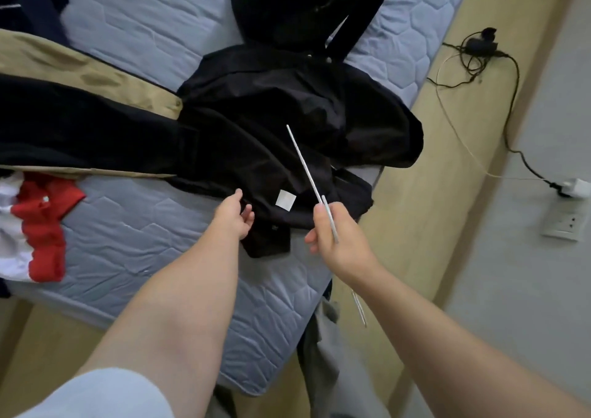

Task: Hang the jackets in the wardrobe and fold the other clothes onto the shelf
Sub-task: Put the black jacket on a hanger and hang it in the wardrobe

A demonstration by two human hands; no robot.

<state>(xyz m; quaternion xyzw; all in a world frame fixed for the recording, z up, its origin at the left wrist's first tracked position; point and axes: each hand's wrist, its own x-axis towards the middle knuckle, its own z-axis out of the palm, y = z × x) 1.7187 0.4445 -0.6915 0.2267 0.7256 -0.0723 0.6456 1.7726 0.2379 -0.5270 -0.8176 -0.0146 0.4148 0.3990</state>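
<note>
A black jacket [271,130] lies crumpled on the blue-grey mattress [134,235], a white label [285,199] showing near its lower edge. My left hand [235,214] reaches to the jacket's hem, fingers loosely spread and touching the fabric. My right hand [335,235] grips a thin white wire hanger [303,162] whose rod slants up over the jacket; another part of the hanger shows below my wrist. A tan and black jacket [80,110] stretches across the left of the bed. A red and white garment [35,222] lies at the left edge.
More dark clothes [297,8] and a black strap lie at the top of the bed. The wooden bed frame [425,174] runs along the right, with cables [479,53] and a white wall plug [572,187]. A grey garment [332,363] hangs off the mattress corner.
</note>
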